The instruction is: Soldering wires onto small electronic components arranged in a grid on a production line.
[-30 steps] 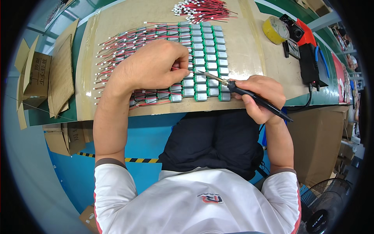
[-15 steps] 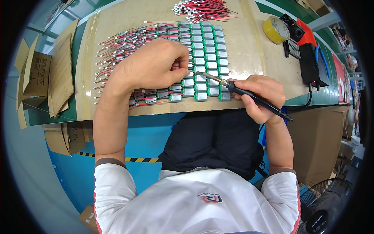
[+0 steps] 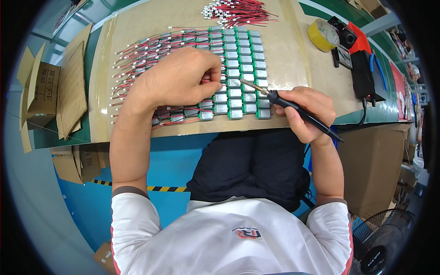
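A soldering iron (image 3: 298, 112) is grasped in the right hand (image 3: 308, 112), its handle gripped like a pen and its metal tip pointed up and to the left over rows of silver blocks (image 3: 235, 93) with green edges. Whether a block is touched by the tip cannot be told. The left hand (image 3: 195, 75) is bent over the rows, with thumb and forefinger pinched together on a red wire (image 3: 204, 81), which is mostly hidden by the fingers. The blocks are laid out in straight columns on a brown cardboard sheet (image 3: 288, 59), by which much of the green tabletop (image 3: 390, 109) is covered. Red and black wires ending in white plugs are spread across the columns on the left. At the far edge, more wires are gathered in a loose pile (image 3: 247, 13). On the right, a yellow tape roll (image 3: 321, 35) is placed near a black box (image 3: 362, 75).
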`<control>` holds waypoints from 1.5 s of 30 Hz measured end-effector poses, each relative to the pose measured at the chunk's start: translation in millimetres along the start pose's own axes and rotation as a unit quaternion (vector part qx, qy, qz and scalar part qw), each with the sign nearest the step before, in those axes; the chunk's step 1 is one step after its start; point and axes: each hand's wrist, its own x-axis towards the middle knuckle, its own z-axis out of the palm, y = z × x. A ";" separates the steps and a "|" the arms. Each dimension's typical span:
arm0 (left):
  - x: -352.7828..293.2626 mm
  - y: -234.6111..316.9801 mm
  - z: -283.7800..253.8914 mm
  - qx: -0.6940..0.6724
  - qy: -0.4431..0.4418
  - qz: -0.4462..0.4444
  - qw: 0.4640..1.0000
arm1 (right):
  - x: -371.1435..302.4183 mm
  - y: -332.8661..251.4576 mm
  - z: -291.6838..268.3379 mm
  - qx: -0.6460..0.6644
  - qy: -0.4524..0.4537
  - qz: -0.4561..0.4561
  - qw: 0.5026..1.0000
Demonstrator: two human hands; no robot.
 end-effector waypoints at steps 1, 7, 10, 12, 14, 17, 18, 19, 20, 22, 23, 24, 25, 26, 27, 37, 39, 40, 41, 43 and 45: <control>-0.2 -0.3 -0.1 -0.002 0.000 0.000 1.000 | 0.6 -1.2 0.4 -0.015 0.006 0.008 1.000; -0.1 -0.5 -1.1 -0.008 0.003 0.019 1.000 | -1.5 7.9 9.7 0.015 0.111 0.109 0.988; 1.5 3.3 -1.7 -0.010 0.001 0.008 1.000 | 0.9 24.4 0.4 -0.033 0.180 0.121 0.976; -0.1 4.1 -2.1 -0.001 -0.001 0.003 1.000 | 5.8 31.2 -8.7 -0.068 0.213 0.146 0.964; -0.9 1.4 0.0 0.003 0.001 0.015 1.000 | 8.0 44.2 -27.5 -0.211 0.210 0.111 0.948; -0.3 3.0 -1.5 0.002 -0.002 0.015 1.000 | 10.7 53.3 -46.0 -0.334 0.208 0.081 0.916; -0.4 3.4 -1.7 0.006 0.000 0.018 1.000 | 12.1 61.6 -51.4 -0.373 0.194 0.024 0.907; -0.5 3.7 -1.5 -0.004 -0.002 0.012 1.000 | 8.3 64.1 -53.0 -0.374 0.172 0.047 0.910; -0.5 4.4 -1.9 -0.013 -0.004 0.006 1.000 | 5.1 66.4 -53.0 -0.374 0.149 0.070 0.913; -1.5 6.2 -3.6 -0.007 -0.004 0.004 1.000 | 4.9 68.8 -52.1 -0.369 0.150 0.079 0.914; -2.2 7.4 -4.0 -0.013 -0.005 -0.001 1.000 | 5.7 68.4 -52.6 -0.368 0.158 0.066 0.914; -2.4 10.9 -5.6 -0.025 -0.009 -0.010 1.000 | 6.2 67.5 -53.0 -0.367 0.166 0.053 0.914; -2.3 13.0 -6.9 -0.021 -0.006 -0.009 1.000 | 4.2 64.7 -52.7 -0.358 0.154 0.089 0.916; -2.1 13.9 -7.2 -0.022 -0.005 -0.011 1.000 | 4.6 64.4 -51.0 -0.358 0.158 0.085 0.916; -1.6 14.0 -7.5 -0.022 -0.002 -0.013 1.000 | 7.6 63.5 -47.9 -0.351 0.174 0.073 0.917; -9.7 28.8 -10.5 0.040 0.007 -0.061 0.997 | 12.3 40.0 1.3 -0.210 0.239 0.038 0.947; -25.3 38.5 -10.3 0.178 0.167 0.044 0.969 | 12.5 38.3 1.7 -0.198 0.253 0.032 0.947; -31.4 48.3 -8.2 0.189 0.202 0.048 0.960 | 10.0 42.9 0.4 -0.200 0.252 0.021 0.946; -40.1 60.0 -4.6 0.194 0.205 0.051 0.958 | 8.4 46.8 -0.7 -0.202 0.251 0.010 0.946; -67.5 88.3 7.4 0.074 0.190 -0.021 0.979 | 7.6 46.1 -1.4 -0.199 0.257 -0.003 0.946; -101.6 114.0 33.4 0.041 0.168 0.001 0.985 | 7.7 44.1 -1.3 -0.199 0.244 -0.012 0.949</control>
